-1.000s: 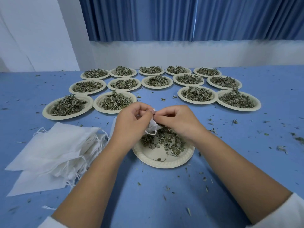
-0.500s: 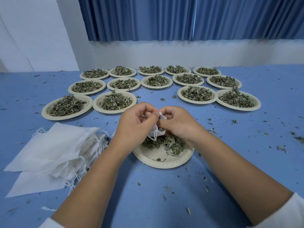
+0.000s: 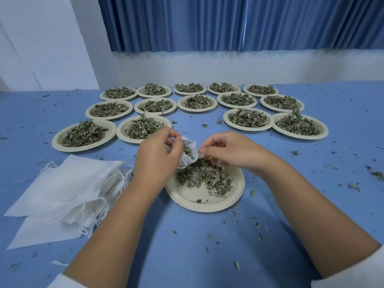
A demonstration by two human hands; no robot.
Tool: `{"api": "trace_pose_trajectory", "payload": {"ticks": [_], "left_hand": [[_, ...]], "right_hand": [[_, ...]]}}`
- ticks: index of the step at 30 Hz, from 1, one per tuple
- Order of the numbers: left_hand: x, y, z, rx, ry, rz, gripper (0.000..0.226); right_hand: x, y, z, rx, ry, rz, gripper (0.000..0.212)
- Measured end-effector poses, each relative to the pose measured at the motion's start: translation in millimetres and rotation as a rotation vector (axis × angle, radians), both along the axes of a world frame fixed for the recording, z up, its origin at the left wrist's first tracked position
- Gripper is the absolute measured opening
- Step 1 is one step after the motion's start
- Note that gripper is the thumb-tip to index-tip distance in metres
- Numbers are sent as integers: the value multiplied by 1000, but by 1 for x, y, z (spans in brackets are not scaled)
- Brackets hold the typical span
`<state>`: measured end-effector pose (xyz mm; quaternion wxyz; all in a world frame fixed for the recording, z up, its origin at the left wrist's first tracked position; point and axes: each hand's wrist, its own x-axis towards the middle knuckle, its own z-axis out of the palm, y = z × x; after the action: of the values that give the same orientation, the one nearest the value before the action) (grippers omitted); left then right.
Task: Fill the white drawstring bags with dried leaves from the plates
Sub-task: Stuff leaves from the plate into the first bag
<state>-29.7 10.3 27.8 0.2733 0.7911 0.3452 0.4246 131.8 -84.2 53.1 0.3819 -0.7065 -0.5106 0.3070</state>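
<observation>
A: Where is the white drawstring bag [image 3: 190, 151] right now?
B: Up in the left hand [image 3: 158, 154], just above the far rim of the near plate [image 3: 191, 197]. Thumb and fingers pinch its gathered cloth, the mouth is turned to the right, and some green bits show inside it.
A: And the right hand [image 3: 230, 151]?
B: Its fingers are curled, with the fingertips right at the bag's open mouth. Whether they pinch leaves, the cloth's edge or nothing at all, I cannot tell.
A: What lies on that plate?
B: A loose heap of dried leaves [image 3: 204, 177] on its far half; the near half is mostly bare.
A: The other bags?
B: A flat stack of empty bags [image 3: 62, 190] lies left of the plate on the blue table [image 3: 187, 256], strings trailing from its right edge.
A: More leaves anywhere?
B: The full plates [image 3: 247, 128] stand in three rows further back, and leaf crumbs are scattered over the table
</observation>
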Motion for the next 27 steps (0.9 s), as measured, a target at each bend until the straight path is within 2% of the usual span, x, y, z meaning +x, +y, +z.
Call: {"api": "trace_pose_trajectory", "payload": {"ticks": [2, 6, 10, 14, 18, 23, 27], "left_hand": [[0, 0, 1, -10, -9, 13, 6], [0, 0, 1, 13, 29, -4, 9], [1, 0, 0, 18, 42, -29, 9], [1, 0, 0, -51, -25, -32, 7], [0, 0, 2, -164, -109, -49, 13], [0, 1, 2, -209, -121, -56, 12], [3, -2, 3, -264, -138, -116, 12]], "right_hand": [[6, -5, 3, -98, -169, 99, 12], [6, -9, 1, -260, -294, 197, 29], [-1, -2, -8, -225, -456, 195, 28], [-4, -1, -8, -179, -482, 196, 19], [0, -3, 0, -94, -360, 154, 14], [7, -4, 6, 126, -55, 8, 15], [0, -1, 3, 239, 238, -5, 12]]}}
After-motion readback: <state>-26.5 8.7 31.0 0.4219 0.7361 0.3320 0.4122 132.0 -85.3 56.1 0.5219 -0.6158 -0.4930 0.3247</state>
